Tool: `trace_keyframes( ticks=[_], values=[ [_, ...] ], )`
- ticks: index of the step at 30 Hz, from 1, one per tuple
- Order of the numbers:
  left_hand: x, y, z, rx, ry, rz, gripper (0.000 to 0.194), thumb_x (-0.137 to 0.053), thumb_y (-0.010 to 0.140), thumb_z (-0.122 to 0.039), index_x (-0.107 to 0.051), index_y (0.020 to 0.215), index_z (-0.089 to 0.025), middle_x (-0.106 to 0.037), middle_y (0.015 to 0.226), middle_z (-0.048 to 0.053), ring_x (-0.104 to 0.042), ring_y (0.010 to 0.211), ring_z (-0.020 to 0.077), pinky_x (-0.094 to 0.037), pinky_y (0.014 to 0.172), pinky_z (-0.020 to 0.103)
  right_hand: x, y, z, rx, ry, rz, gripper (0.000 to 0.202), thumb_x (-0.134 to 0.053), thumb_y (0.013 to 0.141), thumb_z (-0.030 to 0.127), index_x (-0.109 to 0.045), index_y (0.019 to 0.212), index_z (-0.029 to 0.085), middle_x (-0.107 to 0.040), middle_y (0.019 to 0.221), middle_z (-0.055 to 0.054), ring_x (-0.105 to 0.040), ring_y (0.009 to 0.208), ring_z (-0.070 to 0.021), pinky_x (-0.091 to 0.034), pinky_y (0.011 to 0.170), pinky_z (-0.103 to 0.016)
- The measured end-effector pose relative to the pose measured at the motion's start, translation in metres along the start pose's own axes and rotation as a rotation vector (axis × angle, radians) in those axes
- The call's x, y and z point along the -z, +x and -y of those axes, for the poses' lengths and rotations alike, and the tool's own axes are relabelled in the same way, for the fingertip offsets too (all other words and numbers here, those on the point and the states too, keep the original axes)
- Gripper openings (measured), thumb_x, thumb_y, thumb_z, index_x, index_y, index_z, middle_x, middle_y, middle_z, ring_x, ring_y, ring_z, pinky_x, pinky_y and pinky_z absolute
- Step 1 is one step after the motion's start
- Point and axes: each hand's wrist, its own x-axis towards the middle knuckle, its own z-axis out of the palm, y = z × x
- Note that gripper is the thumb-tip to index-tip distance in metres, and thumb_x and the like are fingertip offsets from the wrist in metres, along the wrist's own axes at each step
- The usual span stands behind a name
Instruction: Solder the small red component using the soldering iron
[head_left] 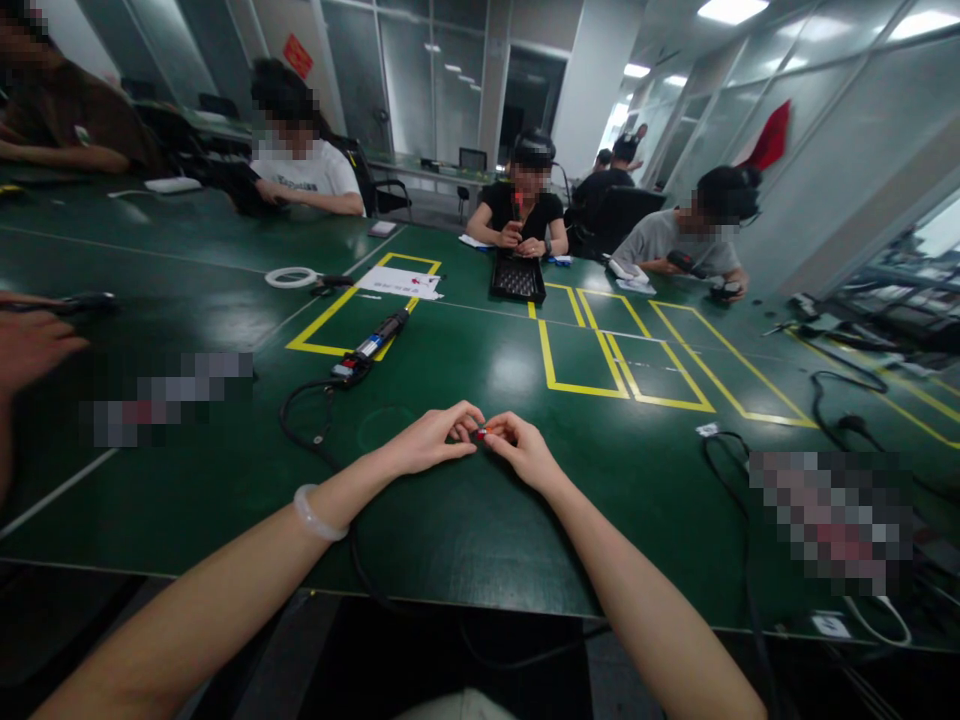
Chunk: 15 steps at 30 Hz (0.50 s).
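Both of my hands meet over the green table, fingers curled toward each other. A small red part with some orange and a dark or metallic bit shows between the fingertips; it is too small to name. My left hand pinches it from the left, a pale bangle on that wrist. From the right, my right hand pinches its other side. An electric screwdriver with a black cable lies beyond my left hand.
Yellow tape rectangles mark the tabletop. A white sheet and a white cable coil lie farther back. A black tray stands before a co-worker opposite. A black cable runs at right. Another person's hand reaches in at left.
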Motion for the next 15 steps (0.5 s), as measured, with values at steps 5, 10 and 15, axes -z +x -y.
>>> trace_keyframes(
  ticks=[5, 10, 15],
  values=[
    [-0.0026, -0.0023, -0.0076, -0.08, 0.338, -0.059, 0.023, -0.054, 0.088, -0.034, -0.054, 0.109, -0.024, -0.064, 0.099, 0.002, -0.062, 0.087, 0.0156, -0.045, 0.077, 0.028, 0.0005, 0.0007, -0.0005, -0.015, -0.006, 0.004, 0.025, -0.06, 0.086, 0.041, -0.059, 0.093, 0.017, -0.065, 0.079, -0.002, -0.058, 0.07, -0.0129, -0.044, 0.066, -0.025],
    [-0.0043, -0.0021, -0.0063, -0.048, 0.45, -0.095, 0.024, -0.045, 0.093, -0.041, -0.057, 0.105, -0.024, -0.067, 0.091, 0.001, -0.063, 0.086, 0.0171, -0.043, 0.075, 0.028, 0.0007, 0.0013, -0.0025, -0.013, 0.026, 0.024, 0.026, -0.061, 0.085, 0.042, -0.057, 0.094, 0.018, -0.064, 0.077, -0.001, -0.057, 0.068, -0.0123, -0.044, 0.064, -0.025],
    [-0.0038, -0.0022, -0.0045, -0.031, 0.394, -0.074, 0.025, -0.046, 0.093, -0.042, -0.056, 0.109, -0.025, -0.069, 0.093, 0.0, -0.064, 0.087, 0.0168, -0.044, 0.075, 0.027, 0.0013, 0.0022, -0.0049, -0.016, 0.05, 0.026, 0.026, -0.065, 0.081, 0.041, -0.058, 0.091, 0.017, -0.064, 0.079, -0.001, -0.058, 0.068, -0.0123, -0.044, 0.064, -0.025]
  ],
)
